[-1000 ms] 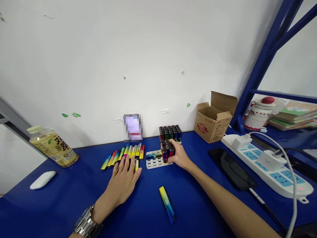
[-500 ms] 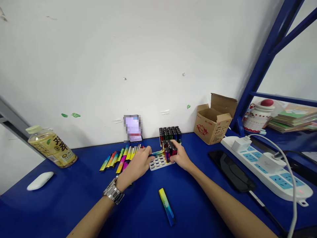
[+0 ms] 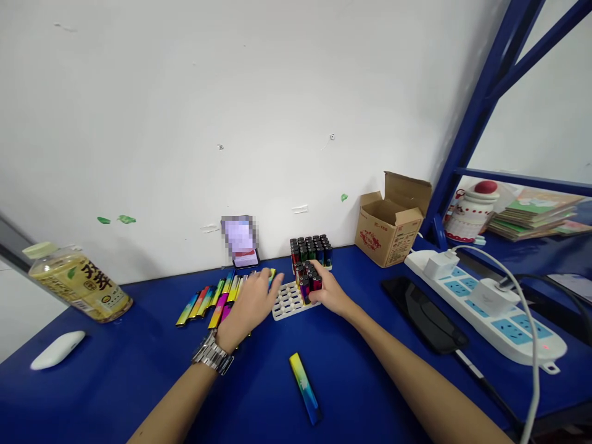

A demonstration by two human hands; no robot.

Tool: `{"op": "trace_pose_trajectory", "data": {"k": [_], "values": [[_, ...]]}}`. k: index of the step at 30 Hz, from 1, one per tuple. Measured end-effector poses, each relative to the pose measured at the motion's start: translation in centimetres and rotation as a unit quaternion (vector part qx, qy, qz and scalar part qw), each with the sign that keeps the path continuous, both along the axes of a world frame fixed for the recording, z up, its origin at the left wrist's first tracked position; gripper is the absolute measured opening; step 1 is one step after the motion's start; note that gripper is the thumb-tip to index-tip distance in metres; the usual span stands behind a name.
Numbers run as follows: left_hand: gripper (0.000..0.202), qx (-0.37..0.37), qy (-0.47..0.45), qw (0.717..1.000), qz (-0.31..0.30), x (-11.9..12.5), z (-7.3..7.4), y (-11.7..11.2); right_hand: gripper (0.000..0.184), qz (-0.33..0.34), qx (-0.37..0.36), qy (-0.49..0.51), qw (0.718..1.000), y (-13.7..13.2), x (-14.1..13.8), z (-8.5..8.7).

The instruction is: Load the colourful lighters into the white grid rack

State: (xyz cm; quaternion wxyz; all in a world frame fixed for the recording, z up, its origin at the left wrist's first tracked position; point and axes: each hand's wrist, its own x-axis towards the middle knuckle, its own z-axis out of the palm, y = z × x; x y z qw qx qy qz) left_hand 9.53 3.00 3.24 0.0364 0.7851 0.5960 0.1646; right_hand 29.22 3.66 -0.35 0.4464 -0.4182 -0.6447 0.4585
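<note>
My left hand point(image 3: 252, 299), with a metal watch on the wrist, is closed beside the white perforated tray point(image 3: 283, 313). A yellow-ended lighter point(image 3: 272, 275) shows at its fingertips; most of it is hidden. My right hand point(image 3: 330, 291) curls around several upright lighters point(image 3: 305, 283) with dark ends, standing at the tray's right part. Open holes show on the tray's left side. Behind them stands a block of more upright lighters point(image 3: 312, 246). A pile of colour-gradient lighters point(image 3: 221, 302) lies left of and partly under my left hand. One yellow-to-blue lighter point(image 3: 304, 387) lies alone in front.
A phone point(image 3: 239, 240) leans against the wall. An open cardboard box point(image 3: 391, 228) stands at the back right. Farther right lie a black phone point(image 3: 423, 314) and a power strip point(image 3: 490, 308) with cables. A drink bottle point(image 3: 83, 283) and a white mouse point(image 3: 58, 350) are on the left.
The lighter at my left fingertips has turned from pointing right over the tray to showing its yellow end upward. My right hand stays on the upright lighters. The view has shifted slightly right.
</note>
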Motion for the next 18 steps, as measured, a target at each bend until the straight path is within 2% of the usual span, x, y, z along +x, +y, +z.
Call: {"op": "trace_pose_trajectory", "data": {"k": [3, 5, 6, 9, 12, 15, 18], "values": [[0.064, -0.016, -0.11, 0.985, -0.135, 1.2, -0.4, -0.4, 0.057, 0.046, 0.002, -0.02, 0.999, 0.2, 0.6, 0.2], [0.081, -0.057, -0.173, 0.965, -0.191, 1.9, -0.8, -0.2, 0.055, 0.066, 0.028, -0.029, 0.997, 0.2, 0.9, 0.3], [0.083, -0.079, -0.203, 0.954, -0.204, 2.3, -1.0, 0.0, 0.054, 0.071, 0.038, -0.032, 0.996, 0.2, 1.1, 0.4], [0.07, -0.117, -0.267, 0.937, -0.192, 3.0, -1.2, 0.6, 0.051, 0.07, 0.039, -0.044, 0.996, 0.1, 1.2, 0.4], [0.061, -0.122, -0.314, 0.926, -0.172, 3.4, -1.5, 0.4, 0.051, 0.063, 0.031, -0.057, 0.996, 0.0, 1.0, 0.4], [0.058, -0.122, -0.37, 0.904, -0.177, 3.5, -2.0, 0.1, 0.05, 0.062, 0.029, -0.052, 0.996, 0.0, 0.9, 0.5], [0.061, -0.119, -0.399, 0.895, -0.163, 3.7, -2.5, -0.1, 0.049, 0.064, 0.027, -0.047, 0.997, -0.1, 0.8, 0.5]]}}
